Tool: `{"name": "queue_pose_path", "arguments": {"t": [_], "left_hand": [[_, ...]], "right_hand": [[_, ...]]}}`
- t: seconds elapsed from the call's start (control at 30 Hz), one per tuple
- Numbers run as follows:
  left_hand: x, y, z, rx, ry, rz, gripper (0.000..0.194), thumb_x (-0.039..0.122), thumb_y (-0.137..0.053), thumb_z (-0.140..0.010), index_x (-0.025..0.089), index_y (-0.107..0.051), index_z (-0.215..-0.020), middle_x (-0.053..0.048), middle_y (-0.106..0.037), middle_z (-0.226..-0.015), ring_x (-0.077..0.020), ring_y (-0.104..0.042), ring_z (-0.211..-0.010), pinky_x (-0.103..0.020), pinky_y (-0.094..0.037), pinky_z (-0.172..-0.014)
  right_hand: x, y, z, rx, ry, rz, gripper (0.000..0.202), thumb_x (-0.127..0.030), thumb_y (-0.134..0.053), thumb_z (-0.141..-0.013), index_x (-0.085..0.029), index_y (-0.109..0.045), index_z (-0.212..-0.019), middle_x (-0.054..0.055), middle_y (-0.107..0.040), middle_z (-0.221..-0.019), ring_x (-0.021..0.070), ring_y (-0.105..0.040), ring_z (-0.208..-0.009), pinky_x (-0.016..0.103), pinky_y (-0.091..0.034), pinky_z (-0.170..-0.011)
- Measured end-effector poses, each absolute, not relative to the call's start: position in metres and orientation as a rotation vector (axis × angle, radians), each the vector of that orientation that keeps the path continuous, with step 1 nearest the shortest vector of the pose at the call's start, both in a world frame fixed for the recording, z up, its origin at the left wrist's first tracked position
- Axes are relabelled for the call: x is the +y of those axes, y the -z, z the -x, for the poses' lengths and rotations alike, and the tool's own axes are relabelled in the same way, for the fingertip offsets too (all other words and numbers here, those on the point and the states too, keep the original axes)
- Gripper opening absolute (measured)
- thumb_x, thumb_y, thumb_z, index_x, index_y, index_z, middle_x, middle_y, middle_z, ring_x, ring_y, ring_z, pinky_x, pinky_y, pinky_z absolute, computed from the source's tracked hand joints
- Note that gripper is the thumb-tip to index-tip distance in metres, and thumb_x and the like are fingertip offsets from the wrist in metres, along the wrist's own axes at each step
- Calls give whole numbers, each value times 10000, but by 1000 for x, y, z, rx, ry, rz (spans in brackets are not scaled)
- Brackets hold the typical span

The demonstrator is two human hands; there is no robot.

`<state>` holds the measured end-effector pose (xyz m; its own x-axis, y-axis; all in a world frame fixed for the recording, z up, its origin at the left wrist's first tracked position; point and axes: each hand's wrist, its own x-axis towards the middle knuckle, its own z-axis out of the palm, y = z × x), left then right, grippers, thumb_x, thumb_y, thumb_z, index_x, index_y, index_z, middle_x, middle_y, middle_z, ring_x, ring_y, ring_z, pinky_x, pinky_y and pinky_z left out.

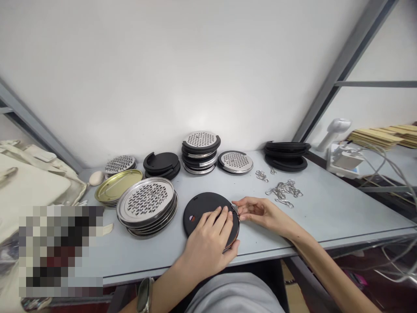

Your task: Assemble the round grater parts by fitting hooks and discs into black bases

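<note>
A black round grater case (208, 198) lies on the table in front of me, with a small coloured mark on its face. My left hand (211, 237) rests its fingers on top and has its thumb against the lower right rim, holding the case down. At the right edge of the case, my right hand (260, 214) pinches a silver metal clip (235, 210), partly hidden by the fingers. The clip touches the rim; whether it is hooked on, I cannot tell. Loose metal clips (285, 190) lie in a pile beyond my right hand.
Left of the case stand stacked round metal graters (150, 200) and gold-coloured lids (119, 187). Along the wall are black holders (162, 163), stacked assembled graters (201, 152), a single grater (236, 161) and more black rings (286, 155). A white handheld device (337, 128) stands at right.
</note>
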<state>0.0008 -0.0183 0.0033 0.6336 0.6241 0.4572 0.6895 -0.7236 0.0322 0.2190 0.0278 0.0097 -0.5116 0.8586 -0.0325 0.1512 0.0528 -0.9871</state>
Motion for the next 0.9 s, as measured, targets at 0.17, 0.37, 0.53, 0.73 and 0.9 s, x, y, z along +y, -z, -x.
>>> {"name": "queue_pose_path", "arguments": {"t": [0.17,0.37,0.53,0.73,0.9], "left_hand": [[-18,-3,-1,-1100,702,2711,510,339,-471,-885,79,-462,-1324,-132,-516,-1336,-277,-471,-1215,-397,-391,-979],[-18,-4,-1,-1080,700,2718,509,336,-464,-889,69,-461,-1323,-137,-517,-1333,-281,-471,-1211,-398,-392,-974],[-18,-4,-1,-1085,690,2721,510,332,-451,-894,68,-457,-1330,-127,-510,-1343,-280,-466,-1214,-389,-382,-982],[-18,-4,0,-1093,671,2728,512,346,-455,-895,69,-464,-1326,-125,-501,-1352,-272,-462,-1216,-386,-375,-990],[-18,-2,1,-1084,670,2728,517,351,-468,-889,73,-463,-1324,-123,-498,-1355,-269,-460,-1217,-385,-381,-985]], "right_hand": [[30,-13,-218,-1733,-1528,1017,438,-430,-691,-762,-153,-601,-1090,60,-657,-916,176,-622,-902,351,-499,-878],[32,-15,-219,-1721,-1542,1025,432,-418,-711,-737,-161,-620,-1072,53,-660,-908,175,-622,-892,346,-495,-865],[32,-11,-220,-1712,-1564,960,397,-349,-696,-774,-159,-614,-1113,47,-656,-911,163,-619,-894,337,-490,-868],[31,-12,-220,-1705,-1588,949,389,-331,-688,-784,-162,-614,-1126,54,-662,-936,171,-616,-926,340,-488,-877],[31,-11,-222,-1724,-1583,960,407,-349,-687,-785,-156,-604,-1134,72,-662,-975,184,-616,-957,349,-487,-894]]}}
